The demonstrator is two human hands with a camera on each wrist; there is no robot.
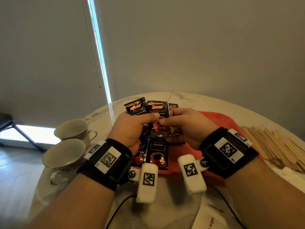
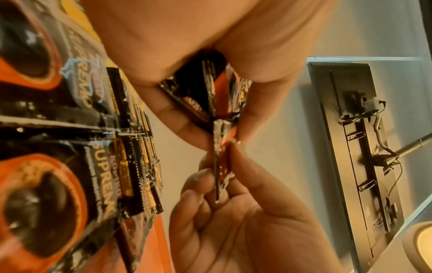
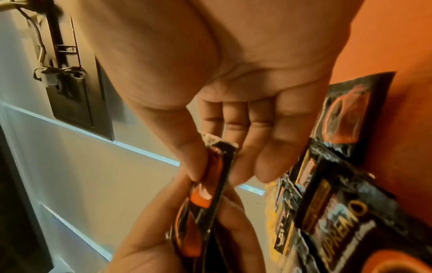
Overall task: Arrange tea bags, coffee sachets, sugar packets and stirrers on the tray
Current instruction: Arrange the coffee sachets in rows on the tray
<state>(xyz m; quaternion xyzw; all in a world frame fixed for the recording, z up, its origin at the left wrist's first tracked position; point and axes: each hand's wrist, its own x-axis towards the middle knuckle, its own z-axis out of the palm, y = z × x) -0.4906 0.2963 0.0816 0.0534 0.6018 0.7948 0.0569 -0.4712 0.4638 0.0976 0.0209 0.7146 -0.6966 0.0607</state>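
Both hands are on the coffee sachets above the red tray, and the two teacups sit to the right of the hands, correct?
Not quite: the head view shows the two teacups to the left of the hands. The left hand and right hand do hold coffee sachets above the red tray.

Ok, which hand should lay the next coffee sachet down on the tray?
Right. The right hand already pinches a single coffee sachet at its edge, above the red tray. The left hand grips the fanned bunch, so it looks better left holding.

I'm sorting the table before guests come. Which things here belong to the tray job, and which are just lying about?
Part of the job:
coffee sachets, held in both hands
red tray
wooden stirrers
sugar packet

Lying about:
two teacups
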